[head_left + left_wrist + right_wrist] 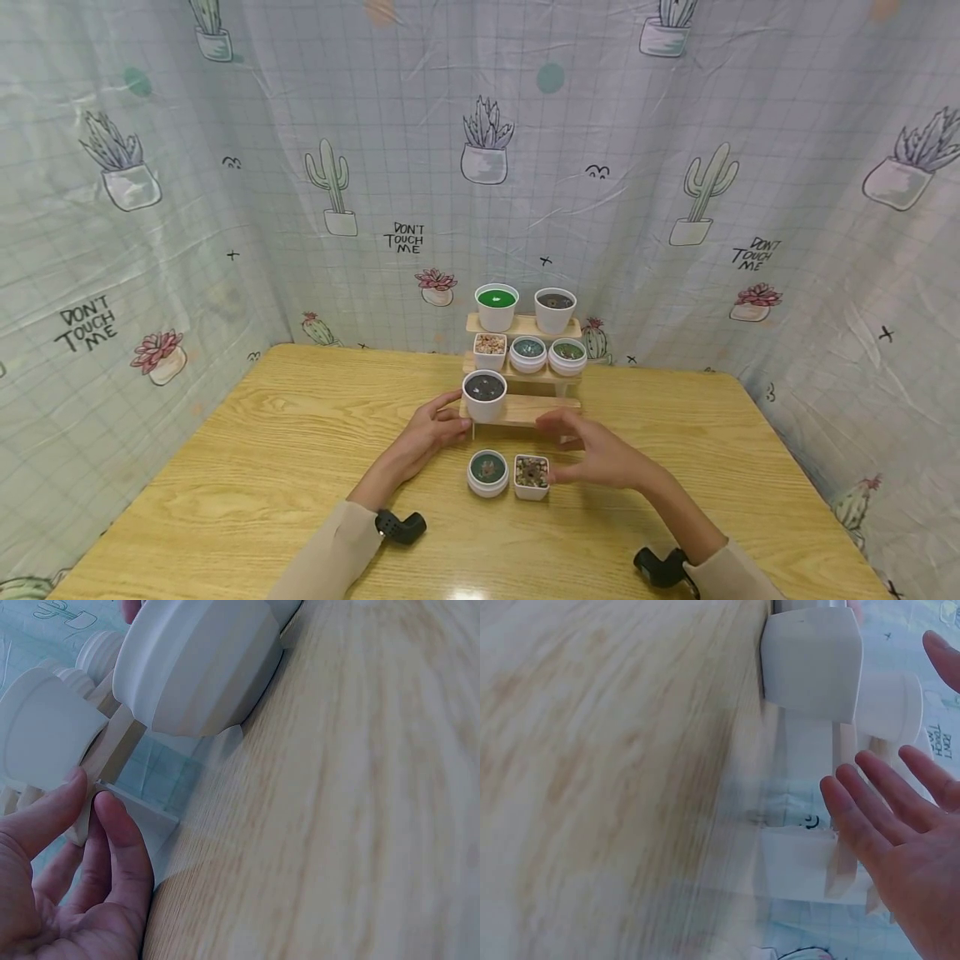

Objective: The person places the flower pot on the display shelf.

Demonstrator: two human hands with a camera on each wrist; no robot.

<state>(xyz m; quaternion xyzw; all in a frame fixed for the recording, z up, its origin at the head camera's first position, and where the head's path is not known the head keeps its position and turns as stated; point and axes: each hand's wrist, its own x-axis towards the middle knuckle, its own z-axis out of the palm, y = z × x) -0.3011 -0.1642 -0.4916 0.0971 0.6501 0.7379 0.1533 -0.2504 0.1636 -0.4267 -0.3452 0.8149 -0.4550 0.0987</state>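
A three-step wooden stand point(532, 408) stands at the back of the table. My left hand point(426, 433) pinches the left end of its lowest board point(112, 754) between thumb and fingers. Right above the thumb, a round white pot point(484, 404) with dark filling sits on that board. My right hand point(603, 454) is by the board's right end, fingers spread and holding nothing; the right wrist view shows a gap between fingertips point(830, 787) and a square white pot point(810, 664). That square pot point(532, 487) and a round ribbed pot point(487, 475) stand before the stand.
On the top step are a green-filled pot point(497, 308) and a brown-filled pot point(555, 312). The middle step carries a square pot of pebbles point(490, 352) and two low round pots, one teal-topped point(528, 354), one green-topped point(567, 357). A cactus-print curtain point(375, 108) hangs behind the table.
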